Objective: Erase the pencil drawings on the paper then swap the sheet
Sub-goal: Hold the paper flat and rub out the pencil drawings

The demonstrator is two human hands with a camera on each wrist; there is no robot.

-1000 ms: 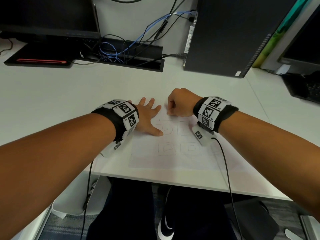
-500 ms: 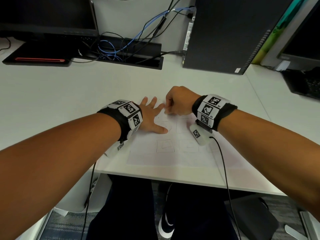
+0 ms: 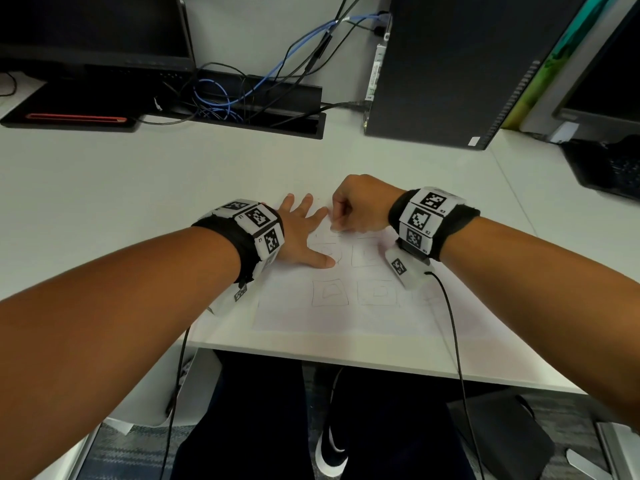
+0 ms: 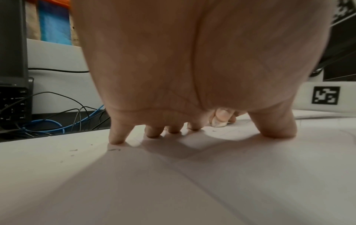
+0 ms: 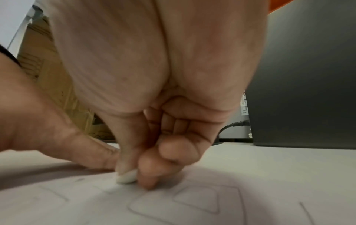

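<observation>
A white sheet of paper [image 3: 346, 317] with several pencilled squares lies near the desk's front edge. My left hand [image 3: 304, 233] presses flat on its upper left part, fingers spread and straight; the left wrist view shows the fingertips [image 4: 115, 138] touching the paper [image 4: 212, 182]. My right hand [image 3: 356, 209] is curled at the sheet's top. It pinches a small white eraser [image 5: 126, 177] between thumb and fingers, and the eraser's tip rests on the paper [image 5: 77, 210] beside a drawn square [image 5: 194, 201]. The same eraser [image 4: 218, 123] shows past my left palm.
A black computer tower [image 3: 446, 67] stands at the back right. A cable tray with blue and black cables [image 3: 242, 95] sits behind the hands. A monitor [image 3: 93, 29] is at the back left. Another screen and keyboard [image 3: 609, 161] lie far right.
My right hand with the eraser has shifted slightly away from me along the sheet's top. My left hand stays pressed on the paper.
</observation>
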